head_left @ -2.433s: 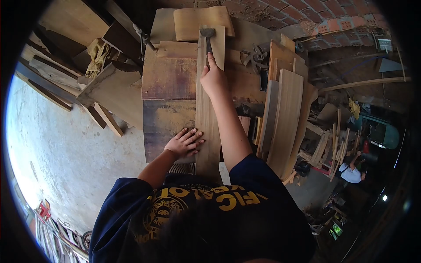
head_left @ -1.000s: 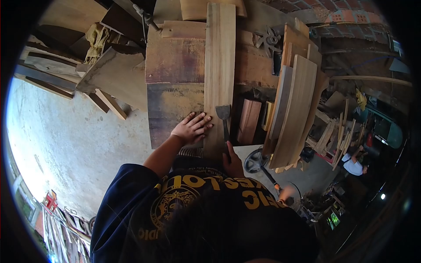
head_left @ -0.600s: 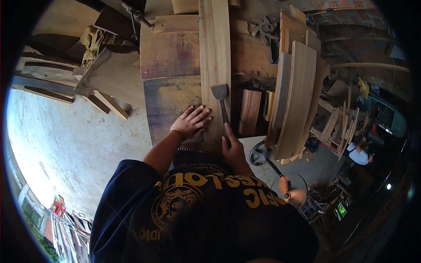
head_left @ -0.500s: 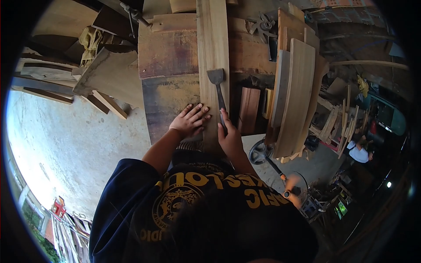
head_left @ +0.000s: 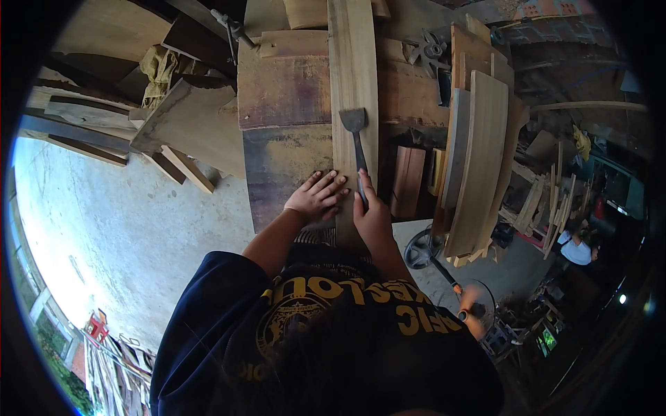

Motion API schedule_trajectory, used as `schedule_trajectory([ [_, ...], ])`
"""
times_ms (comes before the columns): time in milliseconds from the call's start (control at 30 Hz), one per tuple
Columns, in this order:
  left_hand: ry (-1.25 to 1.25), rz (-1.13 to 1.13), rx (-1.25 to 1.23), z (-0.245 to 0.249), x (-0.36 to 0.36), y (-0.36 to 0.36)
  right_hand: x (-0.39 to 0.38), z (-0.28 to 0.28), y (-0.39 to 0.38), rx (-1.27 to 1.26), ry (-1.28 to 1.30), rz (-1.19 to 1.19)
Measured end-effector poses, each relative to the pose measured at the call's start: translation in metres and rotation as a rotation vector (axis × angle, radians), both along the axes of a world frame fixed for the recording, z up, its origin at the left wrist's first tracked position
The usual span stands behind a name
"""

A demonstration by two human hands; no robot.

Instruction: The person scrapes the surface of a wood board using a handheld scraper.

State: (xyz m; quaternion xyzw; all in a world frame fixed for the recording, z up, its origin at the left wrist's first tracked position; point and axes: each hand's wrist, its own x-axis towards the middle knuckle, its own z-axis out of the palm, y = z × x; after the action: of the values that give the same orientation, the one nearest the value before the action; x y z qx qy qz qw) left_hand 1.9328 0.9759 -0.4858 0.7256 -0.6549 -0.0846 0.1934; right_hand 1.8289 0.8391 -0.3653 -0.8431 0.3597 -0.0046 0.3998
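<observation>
A long pale wooden board (head_left: 354, 62) runs away from my body over a stained workbench (head_left: 284, 90). My right hand (head_left: 373, 216) grips the handle of a flat-bladed scraper (head_left: 354, 120), index finger stretched along it. The scraper's wide dark blade rests over the board, pointing away from me. Beside it, my left hand (head_left: 316, 199) lies flat with fingers spread, its fingertips at the board's left edge and the palm over the bench. The near end of the board is partly hidden by my hands and shirt.
Planks (head_left: 479, 159) stand stacked to the right of the bench, near a reddish wood block (head_left: 408, 182). A metal fan-like part (head_left: 429, 50) sits at the far right. Wood offcuts (head_left: 187, 170) lie leftward. A standing fan (head_left: 479, 305) is at lower right; a person (head_left: 576, 248) is beyond.
The whole view has shifted, so the scene appears further right and slightly lower. Against the board, the scraper blade has moved slightly left and away from me. Both hands keep their poses.
</observation>
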Motion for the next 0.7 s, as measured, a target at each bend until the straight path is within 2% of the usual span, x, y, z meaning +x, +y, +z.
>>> schedule_trajectory([
  [67, 0.002, -0.002, 0.004, 0.000, 0.000, 0.001, 0.019, 0.001, -0.007, 0.044, 0.059, -0.011],
  [200, 0.004, 0.008, -0.019, 0.000, 0.000, 0.001, -0.001, -0.008, 0.003, 0.021, 0.039, -0.012],
  [267, 0.011, 0.008, -0.031, 0.000, 0.000, 0.000, -0.025, -0.010, 0.014, -0.081, -0.115, 0.035],
  [367, 0.011, 0.007, -0.013, 0.001, -0.001, 0.001, -0.032, -0.004, 0.019, -0.024, -0.040, 0.027],
  [500, 0.003, 0.012, -0.046, 0.003, 0.001, 0.000, 0.025, -0.005, -0.011, 0.025, -0.065, 0.035],
  [567, 0.001, 0.010, -0.058, 0.001, 0.000, 0.000, 0.060, -0.009, -0.027, 0.055, 0.015, 0.037],
  [700, -0.013, 0.008, -0.093, 0.002, 0.002, -0.001, 0.074, -0.001, -0.026, 0.041, 0.098, 0.017],
])
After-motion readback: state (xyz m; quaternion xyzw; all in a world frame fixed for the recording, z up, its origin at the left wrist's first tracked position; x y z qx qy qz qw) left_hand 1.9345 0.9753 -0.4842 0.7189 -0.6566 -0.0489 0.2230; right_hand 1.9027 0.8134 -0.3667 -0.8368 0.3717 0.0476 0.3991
